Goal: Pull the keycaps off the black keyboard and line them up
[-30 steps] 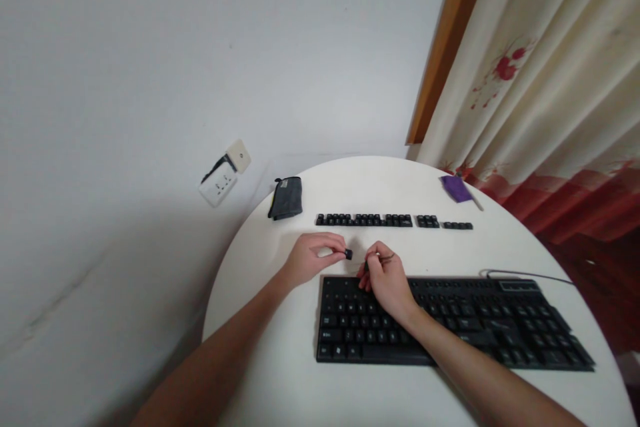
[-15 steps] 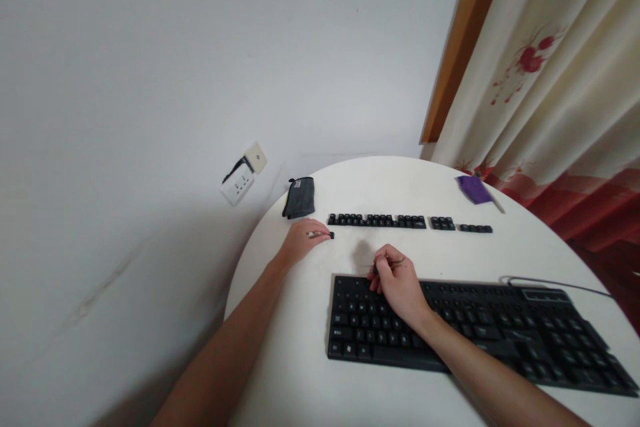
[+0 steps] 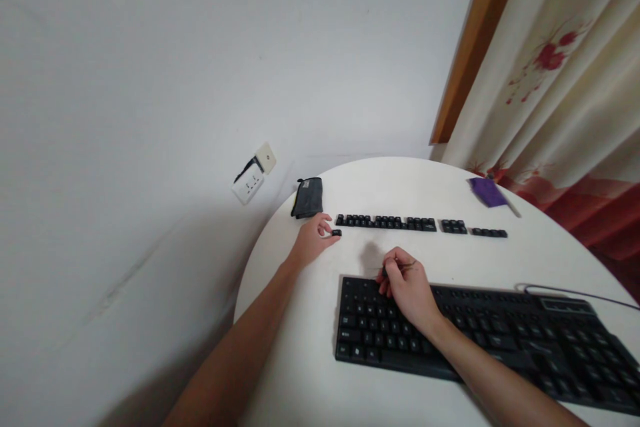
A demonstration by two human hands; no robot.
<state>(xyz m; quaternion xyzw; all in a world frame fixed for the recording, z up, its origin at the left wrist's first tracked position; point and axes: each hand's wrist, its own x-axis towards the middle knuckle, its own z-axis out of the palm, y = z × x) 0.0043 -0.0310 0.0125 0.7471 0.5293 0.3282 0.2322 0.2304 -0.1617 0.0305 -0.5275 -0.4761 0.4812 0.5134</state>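
Note:
My left hand [image 3: 314,238] reaches to the left end of a row of loose black keycaps [image 3: 385,221] laid out on the white round table [image 3: 300,347]. Its fingertips pinch a single black keycap [image 3: 337,233] just below and left of the row's first key. My right hand [image 3: 406,284] rests closed over the upper left part of a black keyboard [image 3: 475,333], gripping a thin wire tool whose end sticks out to the right.
Two shorter groups of keycaps [image 3: 454,227] continue the row to the right. A grey pouch [image 3: 307,197] lies at the table's far left edge, a purple item [image 3: 487,191] at the far right. The keyboard cable [image 3: 575,291] trails right. A wall socket [image 3: 253,176] and curtain [image 3: 565,93] stand behind.
My left hand carried the keycap from beside my right hand up and left to the start of the keycap row. The right hand stayed on the keyboard.

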